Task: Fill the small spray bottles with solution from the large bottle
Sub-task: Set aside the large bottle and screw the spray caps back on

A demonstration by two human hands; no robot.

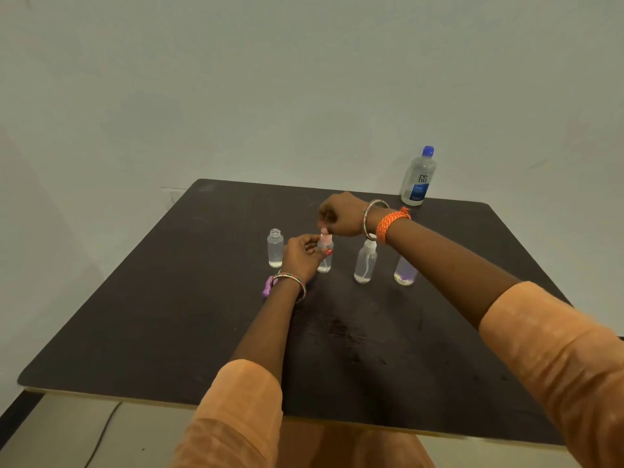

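Small spray bottles stand in a row mid-table (175, 298), and the left hand (300, 256) reaches in low, fingers curled around the second bottle (325, 255) with its pink sprayer top (326, 238). Right hand (341, 214) hovers just above that top, wrist bent, fingers bunched downward; whether they pinch anything I cannot tell. Large bottle (418, 177) stands capped at the far right edge.

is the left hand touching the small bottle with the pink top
Touching. The head view shows the left hand with its fingers wrapped round the small bottle with the pink top, holding it upright on the table.
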